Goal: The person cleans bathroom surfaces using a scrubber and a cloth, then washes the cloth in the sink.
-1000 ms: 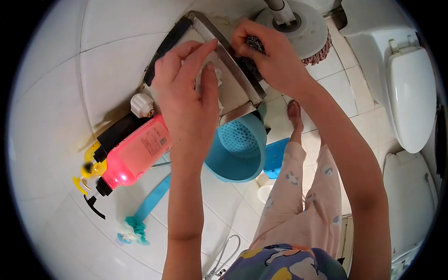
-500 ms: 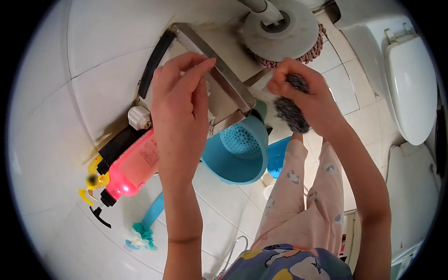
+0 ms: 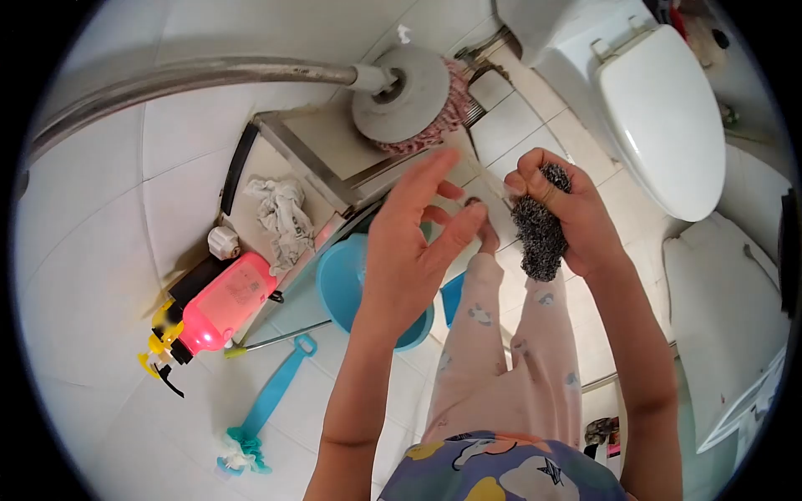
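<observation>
My right hand [image 3: 576,213] is closed around a dark grey steel wool scourer [image 3: 540,238], and much of the scourer hangs below the fingers. To its left, my left hand [image 3: 422,246] is held up with its fingers apart and nothing in it. A gap separates the two hands. Beneath my left hand and forearm, a blue basin [image 3: 334,284] is partly hidden. Left of that hand, a crumpled white cloth [image 3: 284,221] lies on a metal-edged corner shelf [image 3: 305,163].
A mop [image 3: 401,96] with a long metal handle leans beyond the shelf. Standing at left are a pink pump bottle [image 3: 230,301] and a yellow pump bottle [image 3: 167,326]. A blue-handled bath brush [image 3: 276,380] lies below. The toilet [image 3: 660,117] is at the right.
My left hand has moved closer to my right hand, its fingers now spread. My right hand still grips the scourer. With the view shifted, the cloth and mop handle show more fully.
</observation>
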{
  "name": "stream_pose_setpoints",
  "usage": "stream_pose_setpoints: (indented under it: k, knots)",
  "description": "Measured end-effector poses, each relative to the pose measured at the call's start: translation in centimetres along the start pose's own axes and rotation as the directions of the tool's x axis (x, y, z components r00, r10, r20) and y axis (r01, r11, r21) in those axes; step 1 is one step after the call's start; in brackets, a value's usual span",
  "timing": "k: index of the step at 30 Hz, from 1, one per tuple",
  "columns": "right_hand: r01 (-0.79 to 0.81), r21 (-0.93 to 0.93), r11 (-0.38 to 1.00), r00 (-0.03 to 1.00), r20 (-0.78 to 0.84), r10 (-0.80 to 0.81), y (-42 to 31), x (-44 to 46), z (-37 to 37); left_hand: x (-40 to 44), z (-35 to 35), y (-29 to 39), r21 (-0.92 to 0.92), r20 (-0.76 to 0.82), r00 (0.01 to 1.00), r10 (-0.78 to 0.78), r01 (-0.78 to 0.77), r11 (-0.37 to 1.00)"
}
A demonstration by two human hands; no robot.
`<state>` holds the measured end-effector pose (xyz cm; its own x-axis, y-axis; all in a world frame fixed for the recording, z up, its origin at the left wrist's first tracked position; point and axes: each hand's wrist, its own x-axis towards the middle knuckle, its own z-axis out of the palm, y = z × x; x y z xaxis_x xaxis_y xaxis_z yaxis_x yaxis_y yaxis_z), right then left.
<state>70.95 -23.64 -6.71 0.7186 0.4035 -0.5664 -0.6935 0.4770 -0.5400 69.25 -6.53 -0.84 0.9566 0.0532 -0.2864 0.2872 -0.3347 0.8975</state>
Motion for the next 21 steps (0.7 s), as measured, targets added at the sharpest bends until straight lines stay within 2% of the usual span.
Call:
stream_pose_setpoints:
  k: [3,4,7,10,12,16,19,20,21]
  knots:
    - [0.04,0.034,0.999,0.999,-0.013,-0.04,-0.8,-2.1,-0.4,-0.7,1.4,2.0,-0.284,0.259,0.934,-0.247,0.318,0.904]
    - [0.057,0.035,0.998,0.998,-0.017,-0.056,-1.0,-2.7,-0.4,-0.9,2.1,1.8,-0.328,0.247,0.945,-0.214,0.289,0.899]
    - [0.071,0.057,0.996,0.996,-0.056,-0.068,-2.2,-5.2,0.4,-1.4,3.3,3.7,-0.309,0.241,0.953,-0.184,0.255,0.916]
    - [0.109,0.1,0.989,0.994,-0.014,-0.108,-3.6,-7.6,1.2,-2.3,3.9,5.0,-0.267,0.216,0.961,-0.171,0.227,0.937]
    - [0.141,0.067,0.988,0.99,-0.017,-0.14,-4.2,-9.2,1.5,-2.8,3.7,5.6,-0.27,0.204,0.968,-0.145,0.198,0.942]
    - [0.2,-0.002,0.98,0.978,-0.057,-0.2,-4.4,-11.9,2.5,-4.0,2.8,7.7,-0.2,0.274,0.959,-0.071,0.129,0.971]
    - [0.244,-0.077,0.967,0.963,-0.095,-0.25,-5.1,-13.9,3.7,-4.9,1.8,9.6,-0.25,0.229,0.97,-0.088,0.145,0.957]
    - [0.26,-0.121,0.958,0.954,-0.123,-0.274,-5.3,-14.5,4.1,-4.9,1.3,9.7,-0.342,0.252,0.964,-0.087,0.173,0.924]
    - [0.277,-0.167,0.946,0.942,-0.149,-0.302,-5.5,-15.0,4.3,-5.0,0.7,10.2,-0.349,0.249,0.964,-0.088,0.174,0.921]
